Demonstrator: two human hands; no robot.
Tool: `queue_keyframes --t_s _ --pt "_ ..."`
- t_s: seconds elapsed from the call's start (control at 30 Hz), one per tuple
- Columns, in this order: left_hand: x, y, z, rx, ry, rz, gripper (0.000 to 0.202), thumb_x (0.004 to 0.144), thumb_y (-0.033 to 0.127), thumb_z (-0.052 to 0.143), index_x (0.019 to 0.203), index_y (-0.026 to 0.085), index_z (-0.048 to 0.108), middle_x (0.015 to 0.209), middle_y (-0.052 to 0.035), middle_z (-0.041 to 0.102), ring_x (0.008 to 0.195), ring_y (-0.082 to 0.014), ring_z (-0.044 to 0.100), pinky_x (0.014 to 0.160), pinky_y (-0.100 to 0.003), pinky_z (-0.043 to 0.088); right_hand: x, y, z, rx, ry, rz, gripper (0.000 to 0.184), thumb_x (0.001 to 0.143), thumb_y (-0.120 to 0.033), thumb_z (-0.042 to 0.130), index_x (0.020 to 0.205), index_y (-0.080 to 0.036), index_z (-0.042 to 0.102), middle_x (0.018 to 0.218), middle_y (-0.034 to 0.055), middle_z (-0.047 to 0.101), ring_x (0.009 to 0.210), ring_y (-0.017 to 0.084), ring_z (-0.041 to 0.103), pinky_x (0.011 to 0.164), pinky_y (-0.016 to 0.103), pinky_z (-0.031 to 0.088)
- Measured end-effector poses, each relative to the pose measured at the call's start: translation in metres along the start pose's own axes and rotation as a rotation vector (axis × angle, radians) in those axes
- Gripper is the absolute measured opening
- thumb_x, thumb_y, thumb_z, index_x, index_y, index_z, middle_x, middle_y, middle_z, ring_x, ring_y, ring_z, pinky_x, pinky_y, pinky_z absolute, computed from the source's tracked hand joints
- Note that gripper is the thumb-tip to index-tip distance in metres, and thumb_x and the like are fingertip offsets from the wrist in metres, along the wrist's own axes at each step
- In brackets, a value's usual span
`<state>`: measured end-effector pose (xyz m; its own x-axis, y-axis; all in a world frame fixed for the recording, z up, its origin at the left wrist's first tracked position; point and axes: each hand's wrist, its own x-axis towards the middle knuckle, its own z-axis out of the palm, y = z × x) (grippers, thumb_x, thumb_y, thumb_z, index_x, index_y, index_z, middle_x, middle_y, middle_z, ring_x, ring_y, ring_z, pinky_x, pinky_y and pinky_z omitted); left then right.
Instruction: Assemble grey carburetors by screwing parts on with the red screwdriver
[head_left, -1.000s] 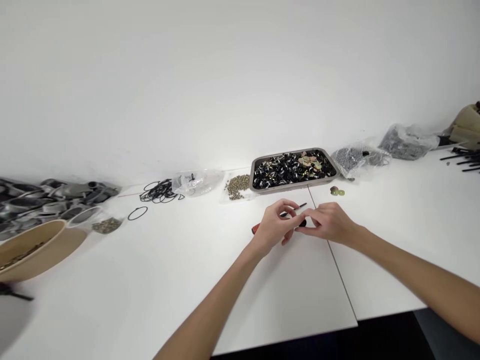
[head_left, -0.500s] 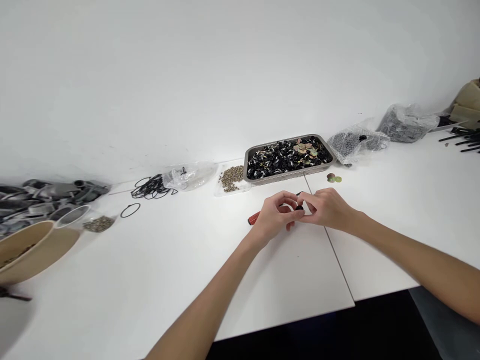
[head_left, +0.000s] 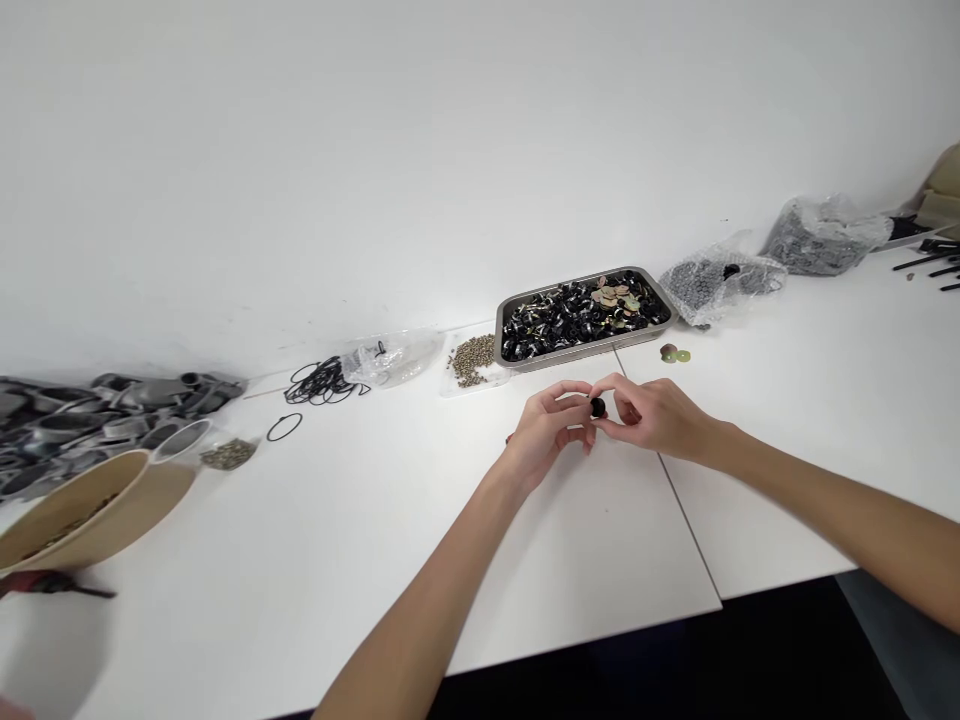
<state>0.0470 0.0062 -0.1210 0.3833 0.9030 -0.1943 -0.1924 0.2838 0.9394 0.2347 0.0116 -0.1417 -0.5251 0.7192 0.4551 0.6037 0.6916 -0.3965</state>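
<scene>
My left hand [head_left: 546, 428] is closed around one side of a small black round part [head_left: 598, 407], its thumb and fingers pinching it. From the other side, the thumb and forefinger of my right hand [head_left: 651, 413] grip the same part. Both hands are just above the white table, fingertips almost meeting. A sliver of a red handle [head_left: 509, 438] peeks out behind my left hand; the rest of it is hidden. Behind the hands stands a metal tray [head_left: 581, 352] of black parts with metal bits and some yellowish discs. Two small discs [head_left: 675, 354] lie right of it.
Brass-coloured small pieces [head_left: 472, 358] lie left of the tray, then a clear bag [head_left: 397, 358] and black rings [head_left: 322, 382]. Farther left are a beige bowl [head_left: 139, 510], grey parts [head_left: 82, 425] and a red-and-black tool [head_left: 52, 583]. Bagged grey parts [head_left: 817, 240] stand at right.
The view has shifted slightly, so the table's things appear farther right. My fingers have moved around the black part, which shows more fully. The red handle is now mostly covered by my left hand.
</scene>
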Motion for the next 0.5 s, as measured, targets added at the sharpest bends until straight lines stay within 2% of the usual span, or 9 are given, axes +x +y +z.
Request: queue_keyframes --t_s 0.13,0.5 --pt "-0.0006 0.0012 0.0009 0.032 0.008 0.018 0.029 0.066 0.019 0.073 0.091 0.014 0.059 0.07 0.0005 0.059 0.05 -0.0106 0.055 0.05 -0.028 0.045 -0.0008 0.0 0.0003 0.012 0.034 -0.018 0.024 0.089 -0.036 0.055 0.105 -0.017 0.057 0.052 -0.0095 0.043 0.044 0.004 0.035 0.047 0.015 0.025" --pt "-0.0008 0.0024 0.0019 0.082 -0.002 0.021 0.025 0.067 0.021 0.074 0.087 0.013 0.06 0.071 -0.0013 0.061 0.05 -0.0101 0.055 0.05 -0.027 0.046 -0.0011 0.0042 0.0022 0.066 0.096 -0.163 0.018 0.091 -0.025 0.055 0.107 -0.017 0.057 0.051 -0.0111 0.037 0.043 0.003 0.031 0.046 0.013 0.027"
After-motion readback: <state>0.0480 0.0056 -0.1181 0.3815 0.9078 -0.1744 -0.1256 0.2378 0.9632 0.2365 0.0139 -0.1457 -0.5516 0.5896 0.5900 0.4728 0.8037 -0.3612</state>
